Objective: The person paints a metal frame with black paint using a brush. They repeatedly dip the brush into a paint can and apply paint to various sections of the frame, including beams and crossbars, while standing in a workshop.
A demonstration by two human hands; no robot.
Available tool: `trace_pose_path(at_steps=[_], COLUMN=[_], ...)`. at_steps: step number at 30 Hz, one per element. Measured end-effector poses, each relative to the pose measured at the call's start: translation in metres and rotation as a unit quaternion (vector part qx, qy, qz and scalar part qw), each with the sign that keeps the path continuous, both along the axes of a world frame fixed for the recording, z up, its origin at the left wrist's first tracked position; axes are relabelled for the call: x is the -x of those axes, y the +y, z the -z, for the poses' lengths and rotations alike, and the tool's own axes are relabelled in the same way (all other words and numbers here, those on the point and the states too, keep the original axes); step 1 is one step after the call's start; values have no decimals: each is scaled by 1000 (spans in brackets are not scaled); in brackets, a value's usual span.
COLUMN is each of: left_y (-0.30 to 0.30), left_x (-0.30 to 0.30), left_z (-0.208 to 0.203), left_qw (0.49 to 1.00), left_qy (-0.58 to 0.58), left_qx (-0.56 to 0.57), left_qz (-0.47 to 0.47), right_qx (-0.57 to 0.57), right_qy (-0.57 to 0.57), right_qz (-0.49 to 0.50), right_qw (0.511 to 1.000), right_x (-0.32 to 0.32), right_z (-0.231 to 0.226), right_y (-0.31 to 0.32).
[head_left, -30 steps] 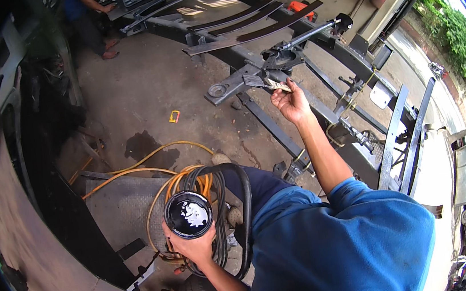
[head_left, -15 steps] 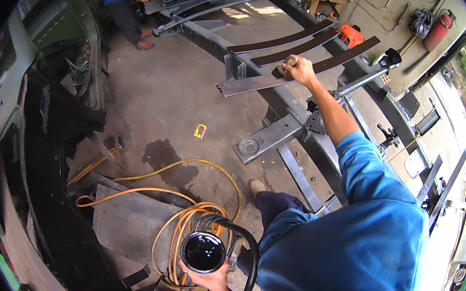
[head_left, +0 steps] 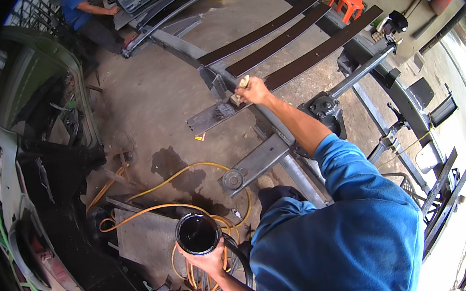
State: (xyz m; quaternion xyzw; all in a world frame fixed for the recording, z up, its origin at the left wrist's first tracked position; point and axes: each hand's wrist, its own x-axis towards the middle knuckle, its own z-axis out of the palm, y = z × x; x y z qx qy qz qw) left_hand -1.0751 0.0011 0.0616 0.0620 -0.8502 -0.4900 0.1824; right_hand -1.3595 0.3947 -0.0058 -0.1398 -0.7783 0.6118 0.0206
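My left hand is wrapped round an open can of black paint, held upright low in front of me. In my right hand is a paintbrush, gripped by its pale handle. Its head is down on the nearest of three long, slightly curved metal strips. Around the brush, the strip's left part looks grey with a dark streaky patch; the rest is dark brown. The two other strips lie beyond it, also across the vehicle frame.
Coiled orange hose and a metal sheet lie on the floor by the can. A dark vehicle body stands at left. An orange stool is beyond the frame. At the far left, a person in blue crouches near the frame.
The brush has moved toward the left end of the nearest strip, in my right hand. My view has shifted and turned somewhat; my left hand still holds the can.
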Motion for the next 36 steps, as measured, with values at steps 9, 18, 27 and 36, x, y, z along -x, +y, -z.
trace_pose_path(at_steps=[9, 18, 27, 36], left_y=[27, 45, 41, 28], left_x=[31, 70, 88, 148], left_z=[11, 23, 20, 40], left_qw=[999, 996, 995, 993], left_qy=[-23, -37, -44, -39], left_qx=[41, 47, 70, 3], left_qz=[20, 66, 47, 114], right_qx=[-342, 42, -407, 88], right_qy=[78, 87, 25, 52], right_qz=[-114, 66, -130, 37], right_qw=[929, 993, 904, 994], right_x=[-25, 1, -8, -7], right_z=[-29, 28, -28, 15], right_y=[3, 6, 42, 29])
